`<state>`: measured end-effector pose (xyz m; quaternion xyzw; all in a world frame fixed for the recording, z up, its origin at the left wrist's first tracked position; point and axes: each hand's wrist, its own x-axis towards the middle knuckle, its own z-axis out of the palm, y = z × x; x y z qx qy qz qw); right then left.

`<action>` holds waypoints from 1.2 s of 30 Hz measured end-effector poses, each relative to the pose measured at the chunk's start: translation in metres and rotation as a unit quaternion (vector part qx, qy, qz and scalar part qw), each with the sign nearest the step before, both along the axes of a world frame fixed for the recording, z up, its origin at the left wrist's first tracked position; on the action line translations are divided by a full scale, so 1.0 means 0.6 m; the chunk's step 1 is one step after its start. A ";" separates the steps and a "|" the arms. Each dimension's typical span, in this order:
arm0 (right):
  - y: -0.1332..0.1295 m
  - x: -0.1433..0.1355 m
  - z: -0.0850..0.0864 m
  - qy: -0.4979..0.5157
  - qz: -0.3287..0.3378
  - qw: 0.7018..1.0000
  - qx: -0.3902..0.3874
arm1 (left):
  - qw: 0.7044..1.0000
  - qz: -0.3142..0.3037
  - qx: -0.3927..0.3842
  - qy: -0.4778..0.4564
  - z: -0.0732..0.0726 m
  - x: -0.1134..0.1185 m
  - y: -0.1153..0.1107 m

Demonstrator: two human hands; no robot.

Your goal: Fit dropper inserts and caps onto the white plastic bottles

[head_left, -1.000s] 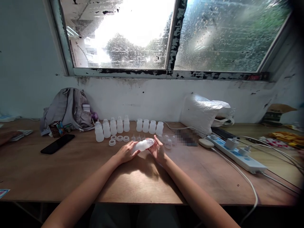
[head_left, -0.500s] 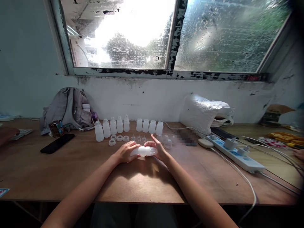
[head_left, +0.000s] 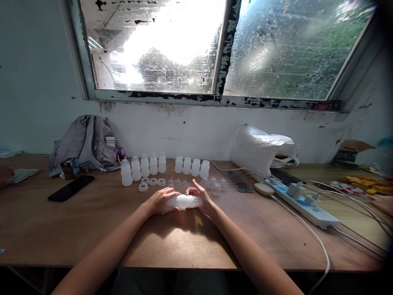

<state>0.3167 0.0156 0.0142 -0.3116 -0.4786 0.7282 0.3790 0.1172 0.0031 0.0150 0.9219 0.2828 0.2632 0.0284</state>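
"Starting from the left, how's the grip?"

"Left hand wraps the base end of the baby bottle, which is held sideways over the table. Steady beats squeezing, I'd say; it may give."

"And the right?"

"Right hand curls by the clear cap, thumb lifted; I can't tell whether it's pinching. Best keep cap and bottle in line."

No readable text or labels anywhere.
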 end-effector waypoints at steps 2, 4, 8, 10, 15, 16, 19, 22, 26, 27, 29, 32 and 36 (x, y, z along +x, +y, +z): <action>0.003 0.003 0.000 0.023 0.004 1.000 0.000 | 1.000 -0.004 -0.021 -0.006 -0.003 0.001 0.004; 0.004 0.008 0.004 0.052 -0.002 0.999 0.000 | 0.998 0.013 -0.049 -0.041 -0.007 0.001 0.008; 0.000 0.014 0.018 0.123 -0.029 0.992 0.009 | 0.970 0.049 -0.168 -0.167 -0.022 0.004 0.020; -0.001 0.013 0.019 0.136 -0.029 0.990 0.010 | 0.944 0.045 -0.242 -0.221 -0.032 0.005 0.028; 0.013 0.009 -0.003 0.143 -0.068 0.987 -0.021 | 0.932 0.067 -0.254 -0.249 -0.048 0.008 0.041; 0.017 0.010 -0.007 0.147 -0.085 0.985 -0.027 | 0.937 0.066 -0.234 -0.249 -0.044 0.008 0.040; 0.026 0.012 -0.015 0.152 -0.136 0.978 -0.037 | 0.946 0.084 -0.149 -0.276 -0.014 0.009 0.033; 0.030 0.014 -0.016 0.147 -0.162 0.975 -0.038 | 0.945 0.132 -0.085 -0.287 0.040 0.010 0.028; 0.032 0.013 -0.019 0.149 -0.163 0.975 -0.039 | 0.980 0.101 -0.095 -0.141 0.110 0.010 0.036; 0.032 0.012 -0.020 0.150 -0.162 0.975 -0.039 | 0.985 0.091 -0.108 -0.095 0.122 0.009 0.042; 0.031 0.011 -0.021 0.150 -0.160 0.975 -0.037 | 0.990 0.087 -0.108 -0.033 0.144 0.009 0.058; 0.029 0.010 -0.022 0.142 -0.155 0.977 -0.034 | 0.991 0.115 -0.064 -0.005 0.173 0.009 0.096; 0.029 0.010 -0.021 0.128 -0.153 0.979 -0.034 | 0.980 0.197 -0.022 0.037 0.211 0.008 0.163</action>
